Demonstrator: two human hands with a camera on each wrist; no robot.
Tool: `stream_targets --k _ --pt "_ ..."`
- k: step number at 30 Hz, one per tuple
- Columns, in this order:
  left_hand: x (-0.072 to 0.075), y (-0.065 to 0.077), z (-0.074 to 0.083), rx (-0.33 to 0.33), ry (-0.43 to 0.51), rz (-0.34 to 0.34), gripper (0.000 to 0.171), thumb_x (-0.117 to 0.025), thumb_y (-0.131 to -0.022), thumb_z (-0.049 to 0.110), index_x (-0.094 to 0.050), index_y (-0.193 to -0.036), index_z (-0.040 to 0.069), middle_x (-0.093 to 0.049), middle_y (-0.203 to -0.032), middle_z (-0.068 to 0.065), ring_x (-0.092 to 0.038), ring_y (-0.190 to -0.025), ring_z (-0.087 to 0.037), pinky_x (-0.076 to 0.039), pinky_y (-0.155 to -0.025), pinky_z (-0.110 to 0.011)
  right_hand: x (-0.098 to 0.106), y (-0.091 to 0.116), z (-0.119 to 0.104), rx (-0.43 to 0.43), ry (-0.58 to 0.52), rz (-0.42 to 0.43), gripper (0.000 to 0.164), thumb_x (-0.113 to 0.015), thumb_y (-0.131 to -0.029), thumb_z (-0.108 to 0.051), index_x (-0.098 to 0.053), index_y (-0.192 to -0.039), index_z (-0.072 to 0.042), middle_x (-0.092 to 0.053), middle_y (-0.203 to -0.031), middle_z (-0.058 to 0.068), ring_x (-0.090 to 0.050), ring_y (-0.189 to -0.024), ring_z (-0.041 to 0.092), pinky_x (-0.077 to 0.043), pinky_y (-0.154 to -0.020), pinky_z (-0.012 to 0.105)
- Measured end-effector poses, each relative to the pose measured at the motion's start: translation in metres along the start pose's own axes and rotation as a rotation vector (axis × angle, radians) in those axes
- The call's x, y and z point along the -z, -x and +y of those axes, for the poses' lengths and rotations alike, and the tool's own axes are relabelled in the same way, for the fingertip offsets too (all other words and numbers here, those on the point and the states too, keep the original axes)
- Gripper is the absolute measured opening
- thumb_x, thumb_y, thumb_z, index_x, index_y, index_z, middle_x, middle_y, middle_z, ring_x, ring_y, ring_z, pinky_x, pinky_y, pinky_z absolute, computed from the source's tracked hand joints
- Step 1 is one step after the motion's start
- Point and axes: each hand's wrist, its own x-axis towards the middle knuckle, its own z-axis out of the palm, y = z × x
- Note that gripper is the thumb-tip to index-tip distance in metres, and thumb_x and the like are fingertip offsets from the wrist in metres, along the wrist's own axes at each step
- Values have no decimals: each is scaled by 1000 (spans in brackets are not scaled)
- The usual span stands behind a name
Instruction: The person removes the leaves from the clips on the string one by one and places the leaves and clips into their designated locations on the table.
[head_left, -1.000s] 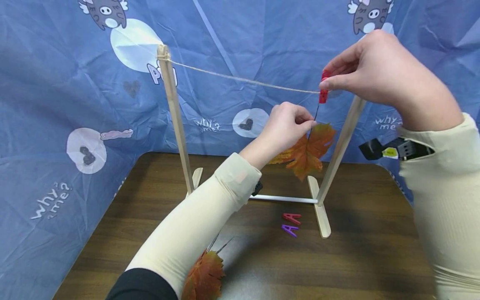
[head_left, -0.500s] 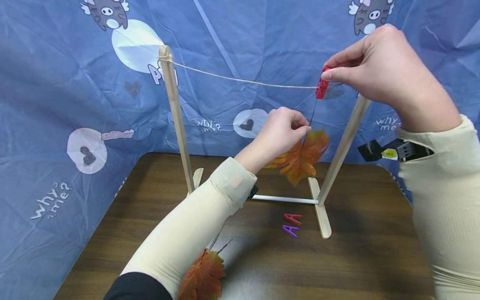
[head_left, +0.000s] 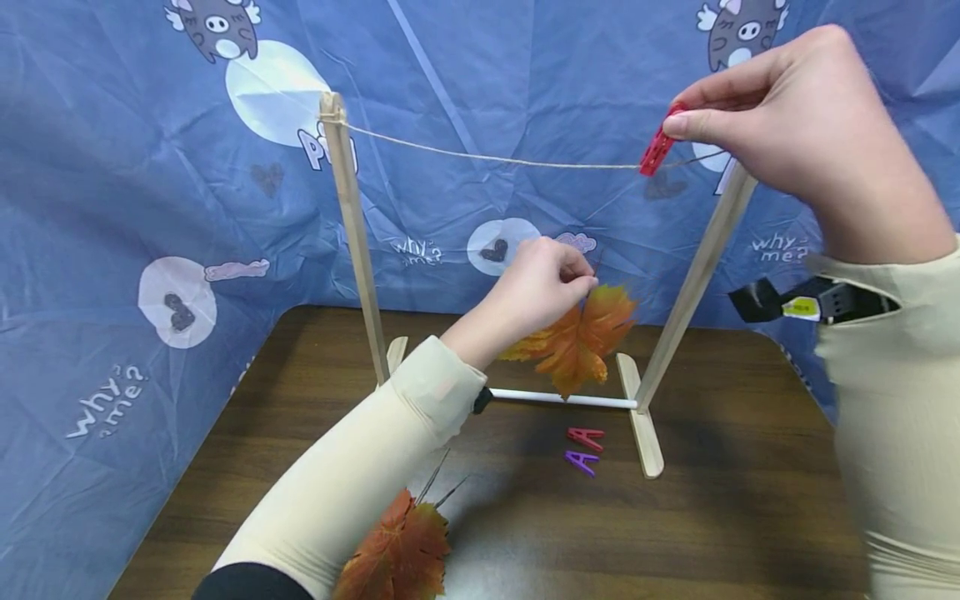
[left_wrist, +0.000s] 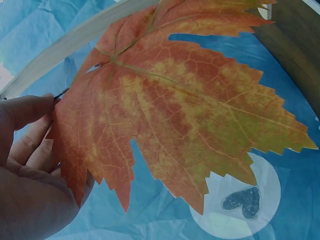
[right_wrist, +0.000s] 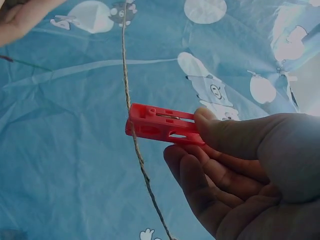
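Note:
Between thumb and fingers, my right hand (head_left: 817, 142) pinches a red clothespin (head_left: 658, 150) by its handle end. In the right wrist view the nose of the clothespin (right_wrist: 142, 120) meets the twine (right_wrist: 126, 75). My left hand (head_left: 536, 287) is lower and to the left, pinching the dark stem of an orange and yellow artificial maple leaf (head_left: 581, 342). That leaf (left_wrist: 175, 105) spreads across the left wrist view and hides some of the fingers. A gap separates leaf and clothespin. The string (head_left: 487, 157) spans two wooden posts.
The wooden stand has a left post (head_left: 348, 225), a right post (head_left: 693, 283) and a white bottom rod (head_left: 525, 396). A red clothespin (head_left: 587, 437) and a purple clothespin (head_left: 581, 461) lie on the brown table (head_left: 675, 533). More maple leaves (head_left: 405, 550) lie near my left forearm.
My left hand has drawn the leaf down and leftward, its stem leaving the red clothespin. My right hand has moved up and right; the clothespin now tilts and the string is lifted.

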Motion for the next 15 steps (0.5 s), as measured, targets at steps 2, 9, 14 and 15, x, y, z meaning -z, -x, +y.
stream_targets --k 2,9,14,15 --pt "2 5 -2 5 -9 -4 10 -70 -96 8 -78 -90 5 -73 -84 0 -64 -77 -10 -48 -71 -22 1 1 1 -3 -14 -8 43 -76 -92 -41 -76 -121 -10 -75 -105 4 -46 -86 13 -38 -64 28" --pt "16 25 -11 31 -35 -22 9 -71 -95 9 -79 -91 6 -73 -84 2 -66 -80 -8 -49 -74 -24 1 12 4 32 -86 -28 45 -79 -89 -40 -76 -121 -9 -74 -94 -6 -55 -89 14 -43 -64 23" --pt "25 40 -17 38 -37 -23 9 -72 -94 9 -78 -88 6 -73 -82 3 -66 -80 -10 -50 -76 -28 -1 21 5 60 -160 -44 43 -81 -88 -35 -75 -120 -8 -72 -93 -10 -62 -90 11 -44 -71 19" --pt "27 43 -18 38 -37 -24 9 -72 -94 8 -78 -88 6 -73 -82 3 -66 -80 -10 -50 -76 -28 -1 23 5 65 -179 -47 42 -82 -87 -34 -75 -120 -8 -72 -94 -9 -64 -90 10 -44 -72 19"
